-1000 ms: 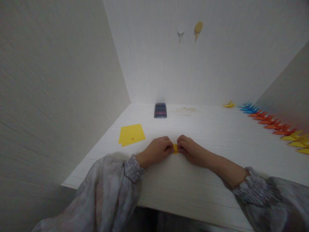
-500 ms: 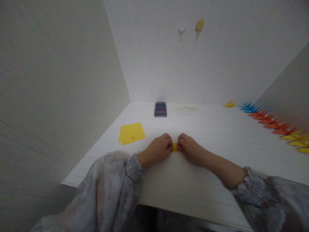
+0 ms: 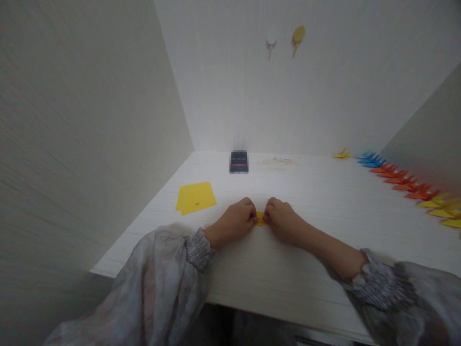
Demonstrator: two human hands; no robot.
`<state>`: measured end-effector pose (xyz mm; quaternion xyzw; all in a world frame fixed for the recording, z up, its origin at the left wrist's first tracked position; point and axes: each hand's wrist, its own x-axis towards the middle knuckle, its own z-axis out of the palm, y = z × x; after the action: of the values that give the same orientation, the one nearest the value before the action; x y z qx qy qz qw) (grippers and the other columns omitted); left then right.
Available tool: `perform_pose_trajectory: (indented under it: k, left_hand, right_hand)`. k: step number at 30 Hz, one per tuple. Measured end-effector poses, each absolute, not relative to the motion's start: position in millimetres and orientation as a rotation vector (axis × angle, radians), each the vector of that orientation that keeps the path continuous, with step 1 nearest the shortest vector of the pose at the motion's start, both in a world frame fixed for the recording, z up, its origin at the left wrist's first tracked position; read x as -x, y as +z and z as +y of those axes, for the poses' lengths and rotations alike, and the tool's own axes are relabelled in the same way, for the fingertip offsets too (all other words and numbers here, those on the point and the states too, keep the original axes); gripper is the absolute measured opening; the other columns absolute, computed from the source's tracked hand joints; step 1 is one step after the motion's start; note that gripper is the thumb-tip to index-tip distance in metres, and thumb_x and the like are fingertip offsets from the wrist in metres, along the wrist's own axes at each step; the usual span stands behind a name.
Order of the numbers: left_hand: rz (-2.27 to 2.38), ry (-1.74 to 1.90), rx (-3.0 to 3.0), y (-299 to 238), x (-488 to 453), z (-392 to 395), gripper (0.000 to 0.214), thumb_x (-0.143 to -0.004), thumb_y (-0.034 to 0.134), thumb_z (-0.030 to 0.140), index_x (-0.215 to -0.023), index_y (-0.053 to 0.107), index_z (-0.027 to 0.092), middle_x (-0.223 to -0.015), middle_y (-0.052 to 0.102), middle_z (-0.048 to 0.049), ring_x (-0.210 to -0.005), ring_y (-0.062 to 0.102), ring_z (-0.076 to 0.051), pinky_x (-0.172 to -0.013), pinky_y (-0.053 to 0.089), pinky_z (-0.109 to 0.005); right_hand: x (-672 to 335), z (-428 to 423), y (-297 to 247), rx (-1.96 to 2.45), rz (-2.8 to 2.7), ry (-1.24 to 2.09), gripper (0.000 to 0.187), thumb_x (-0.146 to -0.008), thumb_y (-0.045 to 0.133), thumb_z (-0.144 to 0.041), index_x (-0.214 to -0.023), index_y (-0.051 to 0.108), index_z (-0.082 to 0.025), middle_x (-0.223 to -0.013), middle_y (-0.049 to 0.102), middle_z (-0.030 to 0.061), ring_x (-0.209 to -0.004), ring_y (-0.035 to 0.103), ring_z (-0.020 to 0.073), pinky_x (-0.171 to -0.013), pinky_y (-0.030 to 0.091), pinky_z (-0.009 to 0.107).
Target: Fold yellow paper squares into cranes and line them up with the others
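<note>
Sleeves of loose grey fabric with gathered cuffs, the left sleeve (image 3: pixel 158 283) and the right sleeve (image 3: pixel 392 293), come in from the bottom corners and lie on the near edge of the white wood-grain table (image 3: pixel 273 274). Both forearms angle inward so that the hands meet near the middle of the tabletop. The left hand (image 3: pixel 236 222) rests knuckles up, its fingers curled under and its fingertips pressed toward the right. The right hand (image 3: pixel 283 220) mirrors it, wrist low on the surface, fingers bent and pointing left.

Between the two sets of fingertips sits the small yellow folded paper piece (image 3: pixel 260 218), flat on the table or just off it. Both hands pinch it from opposite sides, so only a sliver of yellow shows in the narrow gap. How the thumbs lie beneath cannot be told.

Farther back on the left, well apart from the hands, a flat yellow paper sheet (image 3: pixel 195 197) lies on the table. Along the right edge runs a row of folded paper shapes: yellow ones (image 3: pixel 441 209) nearest, then orange ones (image 3: pixel 399 182), then blue ones (image 3: pixel 369 160), with a single yellow folded shape (image 3: pixel 341 154) at the far end. A small dark blurred box (image 3: pixel 239 162) stands near the back wall, and a yellow hook (image 3: pixel 298 36) hangs high on that wall.
</note>
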<state>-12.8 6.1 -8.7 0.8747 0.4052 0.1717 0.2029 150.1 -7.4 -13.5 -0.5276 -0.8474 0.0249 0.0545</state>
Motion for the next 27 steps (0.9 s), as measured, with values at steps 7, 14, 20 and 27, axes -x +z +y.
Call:
perform_pose_trajectory:
  k: [7,14,20,27]
  left_hand:
    - [1.176,0.498,-2.416,-9.1,10.7,7.1,0.012,-0.072,0.044,0.015,-0.067,0.055,0.014,-0.086,0.053,-0.0039,-0.075,0.052,-0.012,-0.072,0.042,-0.024]
    - [1.251,0.474,-2.382,-6.3,7.1,5.1,0.011,-0.072,0.044,0.015,-0.068,0.054,0.014,-0.085,0.053,-0.0046,-0.074,0.052,-0.013,-0.071,0.042,-0.026]
    - [1.271,0.485,-2.412,-6.6,5.2,4.1,0.01,-0.073,0.042,0.015,-0.071,0.052,0.014,-0.082,0.051,-0.0052,-0.073,0.05,-0.014,-0.07,0.042,-0.028]
    - [1.218,0.635,-2.265,-15.7,10.3,9.5,0.005,-0.066,0.051,0.013,-0.07,0.049,0.016,-0.07,0.048,0.0001,-0.063,0.045,-0.011,-0.059,0.038,-0.023]
  right_hand:
    - [-145.8,-9.7,-10.5,1.721,-2.608,-0.024,0.021,-0.084,0.036,-0.02,-0.085,0.056,-0.011,-0.091,0.05,0.0126,-0.086,0.048,0.0227,-0.072,0.034,0.034]
    - [-144.9,-11.0,-9.6,1.746,-2.601,-0.056,0.022,-0.083,0.035,-0.019,-0.085,0.055,-0.01,-0.09,0.05,0.0135,-0.085,0.048,0.0239,-0.07,0.034,0.035]
    - [-142.4,-11.3,-6.8,1.784,-2.599,-0.041,0.023,-0.083,0.035,-0.021,-0.086,0.055,-0.01,-0.091,0.05,0.0141,-0.086,0.048,0.0241,-0.07,0.035,0.035]
    - [-143.0,-8.9,-9.0,1.836,-2.575,0.07,0.022,-0.083,0.037,-0.023,-0.089,0.054,-0.01,-0.095,0.049,0.0145,-0.089,0.048,0.0248,-0.07,0.035,0.035]
